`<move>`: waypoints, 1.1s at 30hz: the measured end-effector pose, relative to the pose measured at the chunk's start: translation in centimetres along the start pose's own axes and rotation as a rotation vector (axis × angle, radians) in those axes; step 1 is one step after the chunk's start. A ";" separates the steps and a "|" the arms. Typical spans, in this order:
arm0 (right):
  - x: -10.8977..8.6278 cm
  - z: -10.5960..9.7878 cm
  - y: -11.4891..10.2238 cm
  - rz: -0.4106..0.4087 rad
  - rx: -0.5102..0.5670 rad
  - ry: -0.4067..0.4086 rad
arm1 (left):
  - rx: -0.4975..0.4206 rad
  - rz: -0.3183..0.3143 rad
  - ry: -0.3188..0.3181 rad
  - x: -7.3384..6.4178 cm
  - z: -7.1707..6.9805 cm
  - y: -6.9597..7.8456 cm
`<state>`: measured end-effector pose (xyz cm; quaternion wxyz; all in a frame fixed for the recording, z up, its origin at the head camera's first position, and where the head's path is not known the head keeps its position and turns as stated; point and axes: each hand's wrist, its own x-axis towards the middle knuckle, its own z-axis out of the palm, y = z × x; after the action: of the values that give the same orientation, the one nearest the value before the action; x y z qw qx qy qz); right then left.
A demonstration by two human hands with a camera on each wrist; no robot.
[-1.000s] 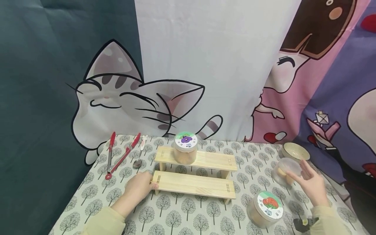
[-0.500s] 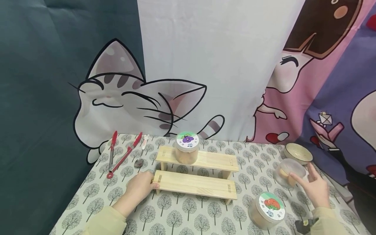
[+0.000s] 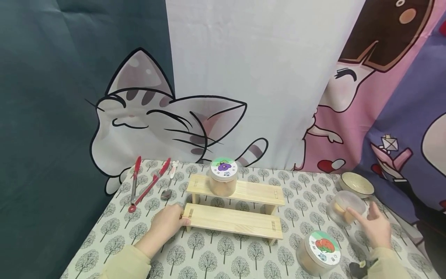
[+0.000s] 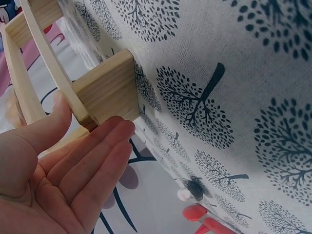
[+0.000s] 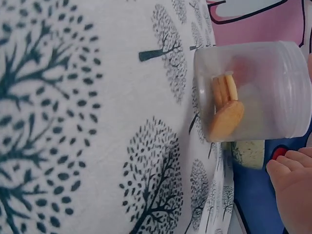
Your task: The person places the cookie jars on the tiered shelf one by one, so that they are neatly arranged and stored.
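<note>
My left hand (image 3: 166,224) holds the left end of the lower board of a two-step wooden shelf (image 3: 233,220). In the left wrist view its thumb presses one side of the board (image 4: 51,58) and the fingers lie along the other. On the right, my right hand (image 3: 378,228) is beside an uncovered clear plastic jar (image 3: 347,205), fingers spread about its rim. The right wrist view shows several biscuits (image 5: 226,105) inside that jar, with a gap between it and the visible fingers (image 5: 295,168). Whether the thumb touches it, I cannot tell.
A lidded jar with a purple picture (image 3: 223,176) stands on the upper step. Another lidded jar, with a red picture (image 3: 318,252), sits at front right. A bowl (image 3: 357,184) is at back right. Red-tipped tongs (image 3: 150,188) and a spoon (image 3: 168,186) lie left.
My right hand has lowered slightly toward the uncovered jar and its fingers have drawn nearer the rim. The left hand keeps its hold on the shelf. The head view has shifted a little.
</note>
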<state>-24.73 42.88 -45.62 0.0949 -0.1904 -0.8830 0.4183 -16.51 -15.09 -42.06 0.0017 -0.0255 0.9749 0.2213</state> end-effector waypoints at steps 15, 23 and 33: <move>0.5 1.2 0.9 0.051 0.066 -0.045 | -0.001 -0.013 0.001 0.1 0.5 -0.1; 0.4 1.4 0.3 0.070 0.089 -0.046 | 0.007 -0.010 0.010 0.0 0.0 0.1; -0.1 1.7 0.1 0.122 0.126 0.007 | 0.016 0.002 0.019 -0.1 0.3 0.0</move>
<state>-25.12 41.74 -46.78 0.0838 -0.2390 -0.8412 0.4777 -16.42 -14.98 -42.34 -0.0075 -0.0265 0.9766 0.2131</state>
